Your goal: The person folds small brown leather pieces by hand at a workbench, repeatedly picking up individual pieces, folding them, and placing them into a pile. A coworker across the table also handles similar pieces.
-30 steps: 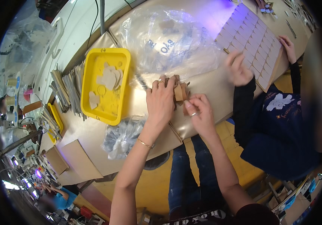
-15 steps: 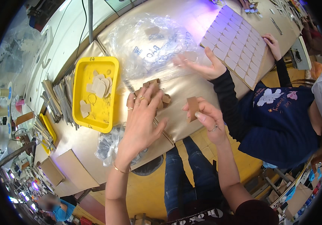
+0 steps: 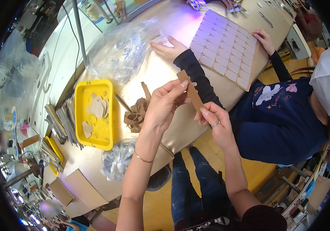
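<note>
A long, narrow brown strip of leather-like material [image 3: 191,91] is held up above the front edge of the tan worktable [image 3: 161,73]. It is pinched near its upper end between the thumb and fingertips of the left hand [image 3: 164,106], and its lower end is pinched between the thumb and forefinger of the right hand [image 3: 215,124], on which a ring is worn. The strip is tilted, its top toward the table and its bottom toward the person.

On the table a yellow rectangular plastic tray [image 3: 81,115] is set just left of the left hand; pale, flat, rounded cut pieces [image 3: 97,107] are held in it, loosely overlapped. Between the tray and the left hand a tangled heap of brown strips [image 3: 137,112] is lying. A clear plastic bag [image 3: 118,52] is spread behind the tray, its contents too blurred by glare to be told. A second crumpled clear bag [image 3: 115,163] is seen at the near table edge.

Farther back, a flat board covered with rows of pale oval pieces [image 3: 226,52] is touched at both sides by the hands of a co-worker in a dark blue top [image 3: 276,123]. The left table edge is cut off by the dark rim of the view, and the stacked sheets [image 3: 63,123] there are hard to make out.
</note>
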